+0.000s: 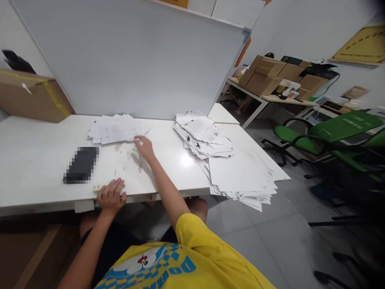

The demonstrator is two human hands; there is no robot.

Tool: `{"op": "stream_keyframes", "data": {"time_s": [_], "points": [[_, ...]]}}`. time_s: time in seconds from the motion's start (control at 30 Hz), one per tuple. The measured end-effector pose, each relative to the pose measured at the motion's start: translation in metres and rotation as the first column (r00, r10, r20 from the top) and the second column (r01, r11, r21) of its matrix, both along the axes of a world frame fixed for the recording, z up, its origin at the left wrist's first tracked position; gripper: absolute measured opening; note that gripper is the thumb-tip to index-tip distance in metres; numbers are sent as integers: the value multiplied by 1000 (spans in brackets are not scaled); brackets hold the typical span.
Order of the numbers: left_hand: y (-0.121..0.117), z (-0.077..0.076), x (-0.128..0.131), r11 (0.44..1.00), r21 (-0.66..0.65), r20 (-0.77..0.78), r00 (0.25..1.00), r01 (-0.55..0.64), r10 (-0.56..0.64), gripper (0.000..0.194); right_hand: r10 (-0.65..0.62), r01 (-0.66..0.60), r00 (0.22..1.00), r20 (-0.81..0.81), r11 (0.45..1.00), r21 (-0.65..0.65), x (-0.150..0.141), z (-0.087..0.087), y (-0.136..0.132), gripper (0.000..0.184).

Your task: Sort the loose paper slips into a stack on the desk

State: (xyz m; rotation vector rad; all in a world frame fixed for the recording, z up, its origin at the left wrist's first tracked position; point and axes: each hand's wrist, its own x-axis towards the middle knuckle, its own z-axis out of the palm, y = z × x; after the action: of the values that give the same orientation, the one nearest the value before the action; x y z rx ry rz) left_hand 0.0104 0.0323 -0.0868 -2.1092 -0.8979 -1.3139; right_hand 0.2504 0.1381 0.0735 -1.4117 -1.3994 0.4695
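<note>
My right hand [144, 148] reaches over the white table, thumb and fingers pinched at the near right corner of a loose stack of paper sheets [116, 129]. A bit of white paper shows at its fingertips. At the table's front edge my left hand [111, 196] is curled over a pale yellowish, narrow piece [98, 187]; most of it is hidden under the fingers, so its kind is unclear. A dark, pixelated rectangle [81, 165] lies left of my hands. To the right, a taller messy pile of papers [204, 136], some with black marks, overlaps more white sheets [240, 176].
A whiteboard panel [135, 60] stands along the table's back edge. A cardboard box [30, 94] sits at the back left. The right-hand sheets overhang the table's front edge. Green office chairs [313, 138] and a desk with cardboard boxes [263, 80] are farther right.
</note>
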Motion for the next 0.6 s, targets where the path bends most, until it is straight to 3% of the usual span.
{"op": "stream_keyframes", "data": {"time_s": [0.07, 0.13, 0.2, 0.27, 0.33, 0.43, 0.6], "points": [[3, -6, 2, 1000, -10, 41, 999, 28, -27, 48, -146, 149, 985, 89, 988, -27, 41, -7, -7, 28], [5, -10, 5, 1000, -11, 60, 998, 29, -29, 49, -335, 358, 910, 244, 932, -53, 97, -6, -14, 32], [4, -10, 7, 1000, -3, 55, 998, 22, -22, 49, -453, 549, 781, 430, 826, -128, 159, 0, -24, 39], [2, -9, 8, 999, -21, 51, 998, 30, -29, 47, -427, 699, 674, 603, 633, -333, 213, 3, -40, 55], [1, -8, 8, 997, -60, 58, 997, 54, -50, 44, -397, 726, 660, 637, 554, -407, 250, 2, -60, 65], [0, -9, 8, 994, -75, 66, 995, 73, -68, 42, -360, 721, 658, 662, 555, -415, 275, -7, -88, 62], [3, -9, 8, 994, -74, 93, 993, 76, -69, 44, -320, 698, 611, 724, 649, -302, 275, -20, -111, 36]]}}
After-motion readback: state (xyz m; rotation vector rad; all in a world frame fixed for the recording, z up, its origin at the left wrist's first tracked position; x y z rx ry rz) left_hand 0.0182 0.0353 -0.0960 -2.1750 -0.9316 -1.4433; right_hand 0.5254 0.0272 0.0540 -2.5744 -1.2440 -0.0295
